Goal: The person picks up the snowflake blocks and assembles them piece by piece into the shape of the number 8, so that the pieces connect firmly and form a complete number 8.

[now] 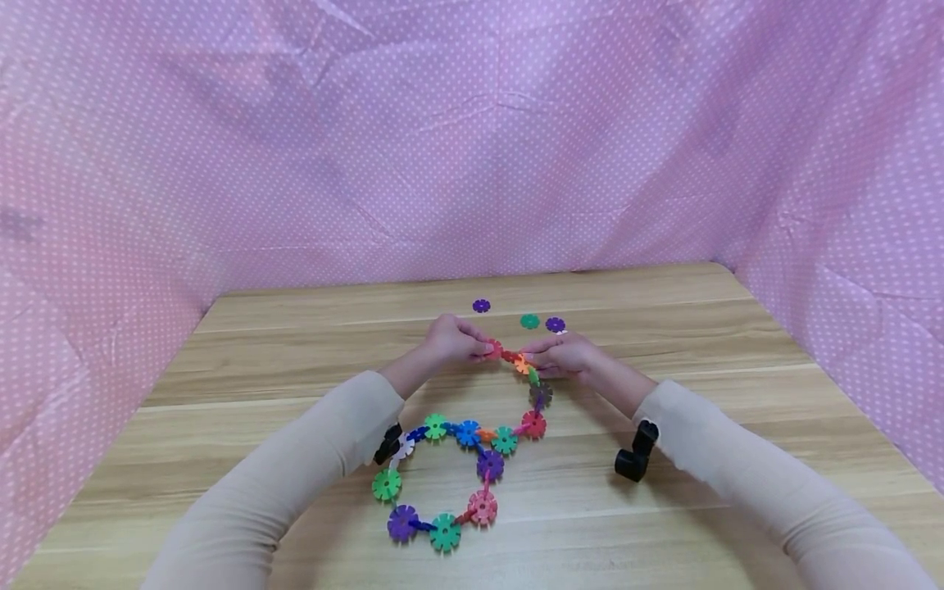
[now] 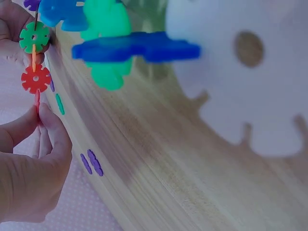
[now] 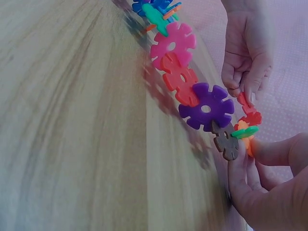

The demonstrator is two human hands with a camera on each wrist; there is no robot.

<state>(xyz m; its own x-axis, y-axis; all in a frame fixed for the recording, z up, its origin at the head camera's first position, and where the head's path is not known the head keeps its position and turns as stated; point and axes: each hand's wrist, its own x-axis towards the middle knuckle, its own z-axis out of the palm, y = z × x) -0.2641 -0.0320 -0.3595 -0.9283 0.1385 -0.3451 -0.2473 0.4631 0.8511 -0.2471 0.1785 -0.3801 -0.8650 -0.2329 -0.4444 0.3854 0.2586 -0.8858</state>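
A chain of slotted plastic flower discs runs over the table, its near part forming a ring with a purple disc (image 1: 402,523) and a teal disc (image 1: 446,533). From the ring, a tail curves right past a red disc (image 1: 534,424) and up to both hands. My left hand (image 1: 451,340) pinches the pinkish-red disc (image 2: 38,98) at the tail's end between thumb and fingertips. Beside it, my right hand (image 1: 566,355) pinches the tail around the orange disc (image 3: 244,130), near a green disc (image 3: 246,132) and a brown disc (image 3: 225,140). A red disc (image 2: 36,79) links the two grips.
Beyond the hands lie loose discs: a purple one (image 1: 481,306), a teal one (image 1: 529,321) and another purple one (image 1: 555,324), with a pale one partly hidden by the right hand. Pink dotted cloth (image 1: 472,164) encloses the wooden table (image 1: 295,328) at the back and sides.
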